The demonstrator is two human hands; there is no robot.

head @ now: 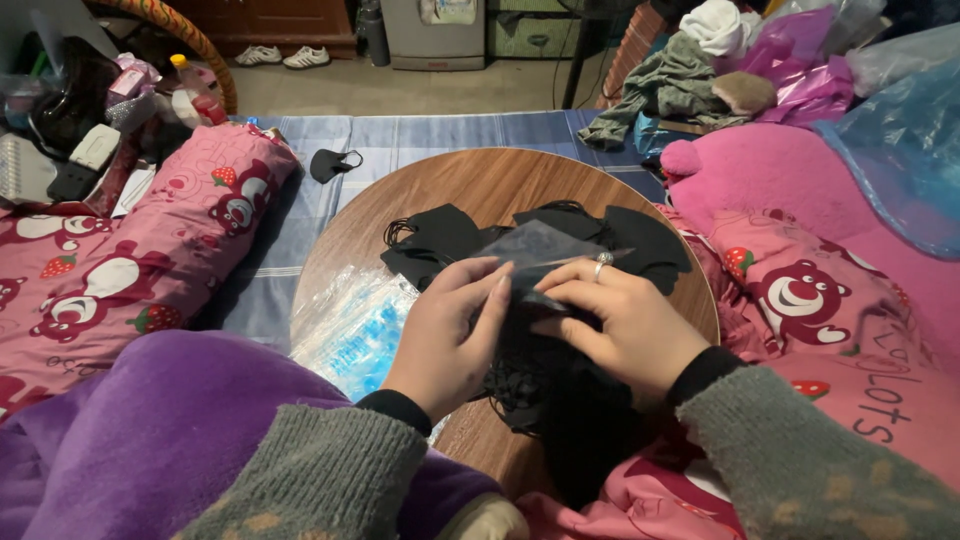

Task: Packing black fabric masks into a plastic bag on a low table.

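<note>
Two hands are seen at work over a round wooden surface [480, 185] set on a bed; from the left, a pink quilt printed with bears and strawberries [130, 260] is bunched along the edge, apparently pushed aside so that the surface could be brought close; a lone black mask [332, 163] is left on the striped blue sheet [420, 130] beyond it, well apart from the rest. A stack of clear plastic bags with blue print [350, 325] is laid at the near left of the surface, just beside the left hand [445, 335], presumably so that it lies within easy reach. The left hand is held half closed, its fingertips pinching the edge of a clear plastic sleeve [545, 245]; the right hand [620, 325], ringed, is curled with its fingers pressed on the same sleeve, so the sleeve is held between both above a heap of black masks [560, 385]. More black masks [650, 240] are fanned out behind; a pink plush toy [770, 180] is propped at the far right.
</note>
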